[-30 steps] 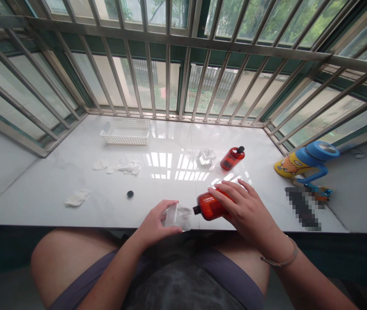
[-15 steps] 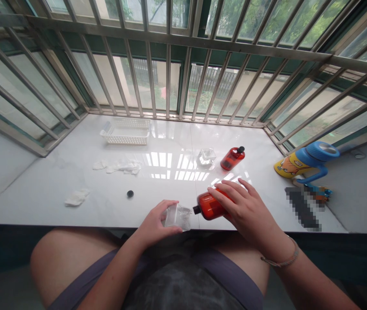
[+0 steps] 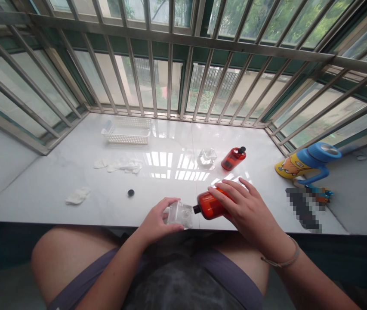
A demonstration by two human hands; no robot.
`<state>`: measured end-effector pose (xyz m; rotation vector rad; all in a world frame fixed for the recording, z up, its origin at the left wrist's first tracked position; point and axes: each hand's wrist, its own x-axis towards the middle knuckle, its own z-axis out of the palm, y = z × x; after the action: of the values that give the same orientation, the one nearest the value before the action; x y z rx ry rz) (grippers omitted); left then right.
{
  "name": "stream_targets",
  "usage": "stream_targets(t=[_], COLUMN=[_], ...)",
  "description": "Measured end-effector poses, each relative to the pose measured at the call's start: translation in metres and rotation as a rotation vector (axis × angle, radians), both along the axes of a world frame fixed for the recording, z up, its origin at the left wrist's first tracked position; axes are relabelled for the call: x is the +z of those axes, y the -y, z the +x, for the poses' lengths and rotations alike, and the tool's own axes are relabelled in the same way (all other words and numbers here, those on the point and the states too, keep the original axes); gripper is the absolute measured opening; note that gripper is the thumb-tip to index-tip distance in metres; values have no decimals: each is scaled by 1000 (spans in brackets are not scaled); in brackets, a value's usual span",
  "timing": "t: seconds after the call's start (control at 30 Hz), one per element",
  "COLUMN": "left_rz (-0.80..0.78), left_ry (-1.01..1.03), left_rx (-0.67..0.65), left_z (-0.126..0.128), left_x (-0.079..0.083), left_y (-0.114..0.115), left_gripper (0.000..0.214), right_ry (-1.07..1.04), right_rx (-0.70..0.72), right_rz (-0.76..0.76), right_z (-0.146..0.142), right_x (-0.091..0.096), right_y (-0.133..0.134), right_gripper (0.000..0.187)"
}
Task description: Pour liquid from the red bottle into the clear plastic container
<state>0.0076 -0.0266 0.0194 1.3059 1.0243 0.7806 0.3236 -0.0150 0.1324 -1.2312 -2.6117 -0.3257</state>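
Note:
My left hand (image 3: pixel 153 219) grips a small transparent plastic pouch (image 3: pixel 180 214) at the front edge of the white marble counter (image 3: pixel 73 181). My right hand (image 3: pixel 248 207) wraps around an orange-red plastic bottle (image 3: pixel 211 205), which lies almost level. The bottle's narrow black neck (image 3: pixel 196 209) points left at the pouch, very close to its edge. The pouch's opening is hard to make out. A black bottle cap (image 3: pixel 131 193) lies on the counter to the left of my left hand.
A smaller red bottle with a black top (image 3: pixel 233 158) and a glass dish (image 3: pixel 207 157) stand ahead of my hands. Further left are a white plastic basket (image 3: pixel 127 135), crumpled white tissue (image 3: pixel 125 165) and a blue-and-yellow flask (image 3: pixel 307 160). Steel window bars (image 3: pixel 170 77) run behind.
The pouch has shifted slightly right and up, closer to the bottle's neck. My right hand and the bottle have barely moved.

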Motion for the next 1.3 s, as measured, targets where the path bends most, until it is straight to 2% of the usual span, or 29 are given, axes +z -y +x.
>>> stream_targets(t=[0.63,1.3], left_rz=[50,20], left_ry=[-8,24], left_rx=[-18,15], left_z=[5,3], left_x=[-4,0], left_y=[0,0], left_gripper=[80,79], right_ry=[10,50], right_rx=[36,54], right_rz=[53,70], right_z=[-2,-4], right_x=[9,16], right_y=[-4,-6], right_gripper=[59,58])
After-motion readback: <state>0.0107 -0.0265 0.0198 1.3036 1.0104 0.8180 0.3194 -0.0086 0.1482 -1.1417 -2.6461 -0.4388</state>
